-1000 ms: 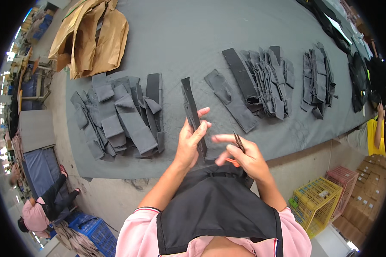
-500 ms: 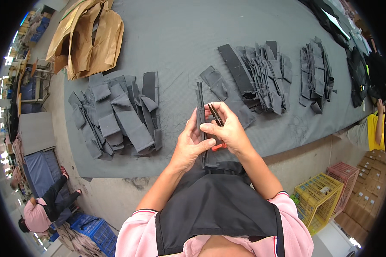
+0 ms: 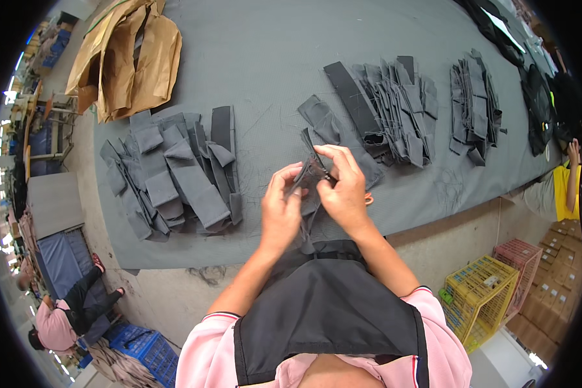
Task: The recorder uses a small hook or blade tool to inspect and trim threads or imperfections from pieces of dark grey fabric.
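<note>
My left hand (image 3: 282,208) is closed, pinching a folded dark grey fabric strip (image 3: 308,143) above the near part of the table. The strip's lower end hangs toward my apron. In my right hand (image 3: 346,194) are small scissors with dark blades and an orange handle (image 3: 368,198). Their blades lie against the strip, between the two hands; where exactly they touch is blurred. Just beyond my hands, a loose grey fabric piece (image 3: 319,118) lies on the cloth-covered table (image 3: 258,71).
Piles of grey strips lie left (image 3: 168,174), right (image 3: 398,113) and far right (image 3: 475,107). A brown paper bag (image 3: 132,64) stands far left. Yellow (image 3: 478,294) and red crates (image 3: 517,265) sit on the floor. One person (image 3: 568,191) is at the right, another (image 3: 61,317) at the left.
The strip's upper end has tilted and dropped from near upright. My left hand has turned, and the scissors' handle now shows on the outer side of my right hand.
</note>
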Demonstrator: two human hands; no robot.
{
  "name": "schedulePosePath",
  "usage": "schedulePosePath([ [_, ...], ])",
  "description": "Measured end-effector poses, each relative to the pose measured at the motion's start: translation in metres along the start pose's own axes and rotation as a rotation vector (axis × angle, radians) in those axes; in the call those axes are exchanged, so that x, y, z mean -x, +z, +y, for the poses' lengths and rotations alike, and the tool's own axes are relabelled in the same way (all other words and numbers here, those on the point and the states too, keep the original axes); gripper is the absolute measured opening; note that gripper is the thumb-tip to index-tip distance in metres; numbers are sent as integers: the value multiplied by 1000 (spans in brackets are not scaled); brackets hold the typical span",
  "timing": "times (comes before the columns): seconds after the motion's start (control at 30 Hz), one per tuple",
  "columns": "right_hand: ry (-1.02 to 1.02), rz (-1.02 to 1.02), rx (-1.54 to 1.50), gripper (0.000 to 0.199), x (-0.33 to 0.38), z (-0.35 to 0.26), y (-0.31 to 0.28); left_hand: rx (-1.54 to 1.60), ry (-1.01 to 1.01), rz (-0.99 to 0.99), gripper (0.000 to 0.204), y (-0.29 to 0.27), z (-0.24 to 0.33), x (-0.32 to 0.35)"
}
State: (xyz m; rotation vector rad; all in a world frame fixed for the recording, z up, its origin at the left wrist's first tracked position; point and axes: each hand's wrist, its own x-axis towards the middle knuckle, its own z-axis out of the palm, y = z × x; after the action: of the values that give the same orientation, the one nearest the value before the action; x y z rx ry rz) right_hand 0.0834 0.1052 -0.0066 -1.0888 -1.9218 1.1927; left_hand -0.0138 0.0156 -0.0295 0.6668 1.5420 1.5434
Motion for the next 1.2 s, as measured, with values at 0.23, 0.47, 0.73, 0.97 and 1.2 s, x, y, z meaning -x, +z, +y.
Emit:
schedulePosePath([
  [0.23,448,-374,-318,39,-5,2,-19,-288,-42,-113,18,-27,20,6],
  [0.47,655,-399,-852,28,13,1,-25,185,-252,35,29,-8,34,-14],
  [0.73,-147,-25,90,38,15,-22,-40,-8,-188,0,29,-15,38,-15],
  [0.97,-419,-164,363,37,7,-27,-53,73,-260,-121,29,-21,41,-15],
  [1.2,-602,-154,451,41,4,-18,-58,98,-404,-168,28,-23,49,-17],
])
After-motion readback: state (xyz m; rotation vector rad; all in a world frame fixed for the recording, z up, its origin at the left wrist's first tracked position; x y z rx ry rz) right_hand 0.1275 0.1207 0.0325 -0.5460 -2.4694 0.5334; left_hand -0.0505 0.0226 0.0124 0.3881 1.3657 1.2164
